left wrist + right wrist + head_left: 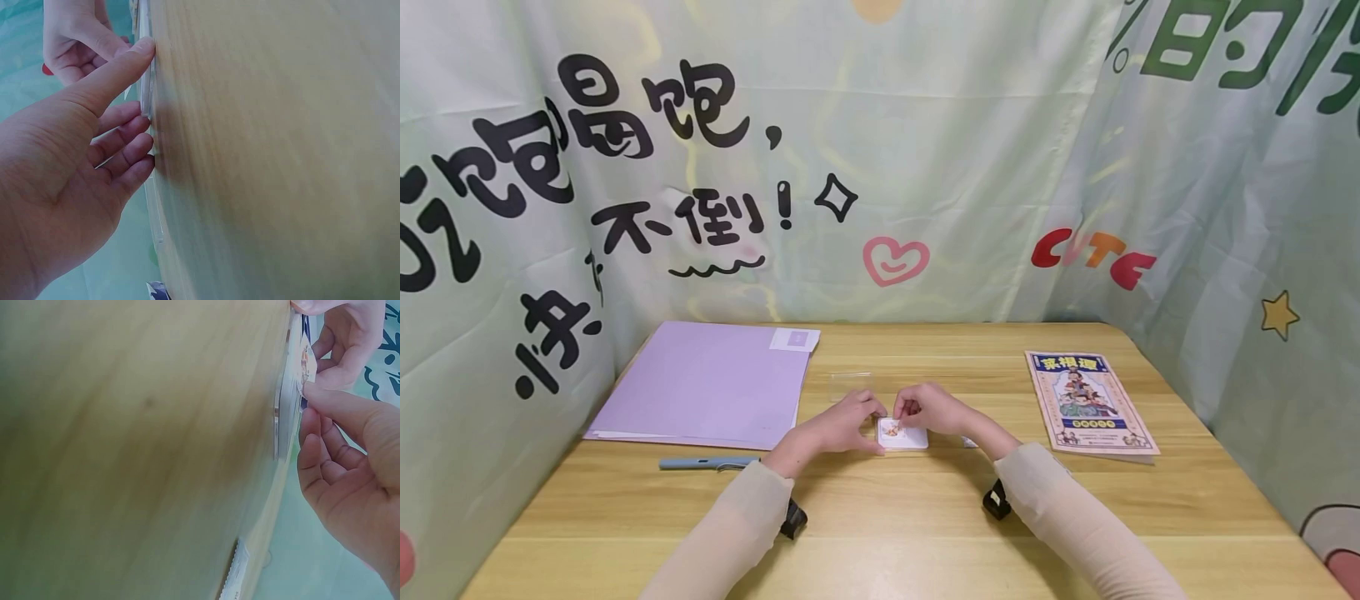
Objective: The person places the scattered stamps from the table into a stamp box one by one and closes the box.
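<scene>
A small white pad of cards in a clear case (913, 438) lies flat on the table between both hands. With its thumb at the near edge and fingers at the far left, my left hand (847, 422) holds the case. My right hand (934, 408) pinches a small picture sticker (304, 362) between thumb and index finger, just over the white surface. Whether the sticker touches that surface I cannot tell. In the left wrist view, the thumb (140, 56) rests on the case edge, while the other fingers lie near the tabletop.
A clear plastic lid (850, 385) lies behind the left hand. To the left are a purple folder (715, 383) and a blue-grey pen (700, 463). An illustrated booklet (1090, 404) is at right. A torn wrapper (234, 575) lies by the right forearm.
</scene>
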Motion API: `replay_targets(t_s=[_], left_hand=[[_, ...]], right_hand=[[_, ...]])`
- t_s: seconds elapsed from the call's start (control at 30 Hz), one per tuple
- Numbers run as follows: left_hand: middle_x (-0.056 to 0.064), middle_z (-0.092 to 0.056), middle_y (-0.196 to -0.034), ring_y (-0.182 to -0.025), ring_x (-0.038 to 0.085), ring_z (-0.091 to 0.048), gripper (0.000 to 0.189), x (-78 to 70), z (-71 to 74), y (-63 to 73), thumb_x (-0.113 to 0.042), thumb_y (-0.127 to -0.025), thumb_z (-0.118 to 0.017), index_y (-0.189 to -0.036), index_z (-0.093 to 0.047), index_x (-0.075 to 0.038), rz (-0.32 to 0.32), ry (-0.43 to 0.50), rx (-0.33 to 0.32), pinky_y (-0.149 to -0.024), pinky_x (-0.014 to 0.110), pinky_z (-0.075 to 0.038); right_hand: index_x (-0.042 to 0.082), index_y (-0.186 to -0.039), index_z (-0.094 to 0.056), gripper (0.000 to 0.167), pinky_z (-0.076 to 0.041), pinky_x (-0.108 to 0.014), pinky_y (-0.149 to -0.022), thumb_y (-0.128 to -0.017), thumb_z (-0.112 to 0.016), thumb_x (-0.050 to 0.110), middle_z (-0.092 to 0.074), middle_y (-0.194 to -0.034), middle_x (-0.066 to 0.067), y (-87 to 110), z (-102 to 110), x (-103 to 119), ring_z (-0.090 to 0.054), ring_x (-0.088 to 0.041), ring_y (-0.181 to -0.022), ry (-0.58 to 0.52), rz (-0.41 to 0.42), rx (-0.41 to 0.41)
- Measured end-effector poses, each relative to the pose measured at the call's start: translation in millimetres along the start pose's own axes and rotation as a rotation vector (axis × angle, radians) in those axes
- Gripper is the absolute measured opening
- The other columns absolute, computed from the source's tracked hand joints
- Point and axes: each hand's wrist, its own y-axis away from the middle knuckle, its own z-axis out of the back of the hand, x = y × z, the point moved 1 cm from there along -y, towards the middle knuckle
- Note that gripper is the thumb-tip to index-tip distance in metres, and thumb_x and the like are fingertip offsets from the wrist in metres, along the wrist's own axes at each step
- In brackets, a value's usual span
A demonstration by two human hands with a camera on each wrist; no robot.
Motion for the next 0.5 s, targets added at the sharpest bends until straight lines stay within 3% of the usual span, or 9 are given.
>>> replay_targets(t_s=[0.5], left_hand=[[0.003, -0.054, -0.116, -0.113, 0.02, -0.048, 0.052, -2.5, 1.8, 1.2, -0.032, -0.081, -0.08, -0.121, -0.061, -0.005, -0.004, 0.014, -0.002, -0.101, 0.04, -0.045]], right_hand=[[0.001, -0.085, -0.067, 0.006, -0.05, -0.015, -0.067, -0.084, -0.067, -0.005, -0.068, -0.081, -0.009, -1.1, -1.5, 0.6, -0.057, -0.004, -0.072, 0.017, 0.003, 0.002]])
